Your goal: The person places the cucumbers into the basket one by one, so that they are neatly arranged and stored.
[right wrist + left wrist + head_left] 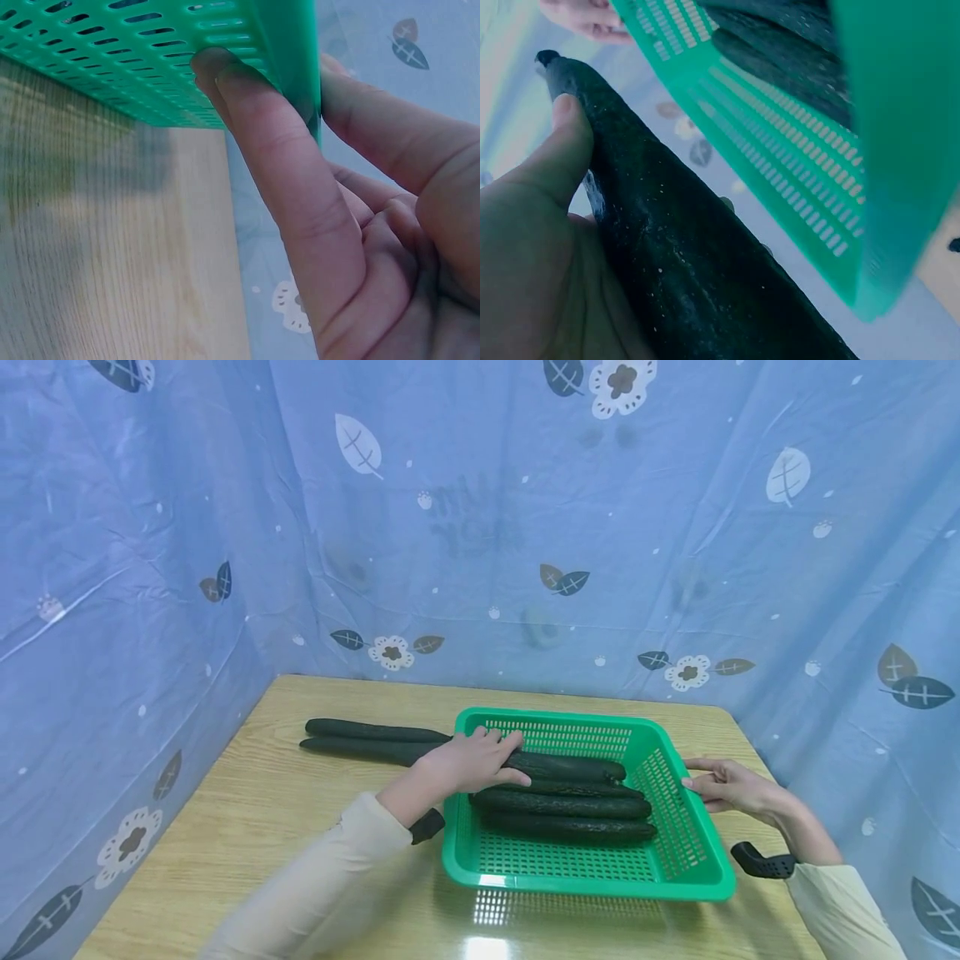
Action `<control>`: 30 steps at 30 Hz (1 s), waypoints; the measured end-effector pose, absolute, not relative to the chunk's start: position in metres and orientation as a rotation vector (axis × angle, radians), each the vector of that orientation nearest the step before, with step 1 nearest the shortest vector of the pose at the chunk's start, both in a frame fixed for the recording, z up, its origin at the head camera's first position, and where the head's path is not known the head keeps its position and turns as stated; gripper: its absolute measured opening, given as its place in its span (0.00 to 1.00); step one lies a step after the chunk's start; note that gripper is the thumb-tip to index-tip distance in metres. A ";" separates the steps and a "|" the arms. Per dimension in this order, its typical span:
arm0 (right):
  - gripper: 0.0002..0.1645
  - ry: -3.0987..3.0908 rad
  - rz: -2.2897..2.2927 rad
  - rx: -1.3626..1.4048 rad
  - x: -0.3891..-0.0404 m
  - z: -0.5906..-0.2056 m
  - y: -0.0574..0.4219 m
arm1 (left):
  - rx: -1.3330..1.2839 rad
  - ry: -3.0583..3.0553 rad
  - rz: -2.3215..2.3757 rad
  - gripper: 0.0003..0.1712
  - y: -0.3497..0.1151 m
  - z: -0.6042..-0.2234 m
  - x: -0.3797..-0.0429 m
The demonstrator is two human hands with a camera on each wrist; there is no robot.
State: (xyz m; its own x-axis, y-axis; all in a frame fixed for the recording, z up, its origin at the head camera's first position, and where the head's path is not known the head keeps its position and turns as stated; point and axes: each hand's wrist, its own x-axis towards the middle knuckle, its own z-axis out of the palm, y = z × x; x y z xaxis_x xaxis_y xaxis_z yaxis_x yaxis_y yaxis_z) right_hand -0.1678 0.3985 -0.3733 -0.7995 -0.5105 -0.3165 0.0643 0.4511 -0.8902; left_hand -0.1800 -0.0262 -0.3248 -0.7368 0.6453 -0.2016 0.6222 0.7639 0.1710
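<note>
My left hand (476,764) grips a long dark green cucumber (675,225), fingers over it and thumb along its side. In the head view this cucumber (573,767) reaches over the green basket (585,887). Several more cucumbers (566,804) lie side by side in the basket. At the basket's right side, my right hand (731,789) pinches the rim between thumb and fingers. The right wrist view shows a finger (289,165) against the slotted outer wall. Two cucumbers (367,739) lie left of the basket, their right ends hidden behind my left hand and the basket.
Basket and loose cucumbers are on a light wooden table (262,827). A blue patterned curtain (480,527) hangs behind the table and along both sides. Black straps with mounts (761,860) sit at the wrists.
</note>
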 end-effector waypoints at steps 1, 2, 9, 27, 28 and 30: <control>0.42 2.149 -1.350 -0.368 -0.168 -0.373 0.399 | 0.991 2.711 0.123 0.31 -0.022 -0.325 -0.179; 0.42 2.149 -1.349 -0.364 -0.168 -0.374 0.399 | 0.990 2.709 0.112 0.31 -0.019 -0.325 -0.178; 0.42 2.164 -1.334 -0.351 -0.166 -0.374 0.398 | 1.027 2.698 0.047 0.31 0.006 -0.325 -0.172; 0.42 2.154 -1.353 -0.358 -0.169 -0.373 0.400 | 1.032 2.704 -0.147 0.32 0.060 -0.346 -0.154; 0.42 2.154 -1.354 -0.355 -0.169 -0.374 0.400 | 1.027 2.705 -0.158 0.32 0.062 -0.347 -0.153; 0.42 2.152 -1.357 -0.353 -0.168 -0.374 0.400 | 1.021 2.701 -0.165 0.32 0.067 -0.350 -0.151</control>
State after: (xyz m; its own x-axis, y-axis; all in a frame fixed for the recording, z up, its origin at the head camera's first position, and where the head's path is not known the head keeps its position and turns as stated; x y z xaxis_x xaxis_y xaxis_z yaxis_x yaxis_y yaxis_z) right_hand -0.1681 0.3998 -0.3744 -0.8056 -0.4980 -0.3209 0.0747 0.4520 -0.8889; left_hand -0.1507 0.0666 -0.3499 -0.7236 0.6351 -0.2702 0.6632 0.7482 -0.0175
